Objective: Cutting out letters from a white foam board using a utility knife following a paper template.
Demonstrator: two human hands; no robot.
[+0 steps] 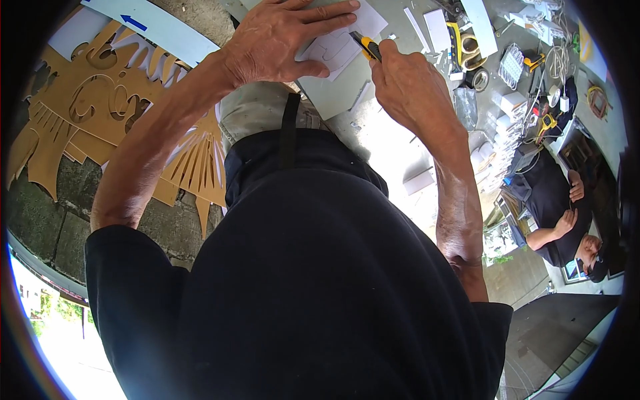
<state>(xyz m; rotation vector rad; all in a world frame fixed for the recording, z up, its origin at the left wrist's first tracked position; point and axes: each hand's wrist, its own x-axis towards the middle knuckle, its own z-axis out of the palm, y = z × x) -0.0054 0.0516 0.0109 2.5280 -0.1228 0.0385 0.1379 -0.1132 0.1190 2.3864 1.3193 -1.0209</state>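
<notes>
A: Where's the sheet (341, 45)?

B: On the worktop (325, 99), by the corner nearest the person's lap.

A: Why is the left hand (270, 40) there?

B: Probably to steady it: its fingers (330, 13) are spread wide, index reaching over the sheet, thumb by its near edge, with no grip on anything that I can see.

A: And the right hand (412, 83)?

B: Fingers closed round the knife (370, 48), blade angled towards the drawn outline, likely for control; whether it touches, I can't tell
</notes>
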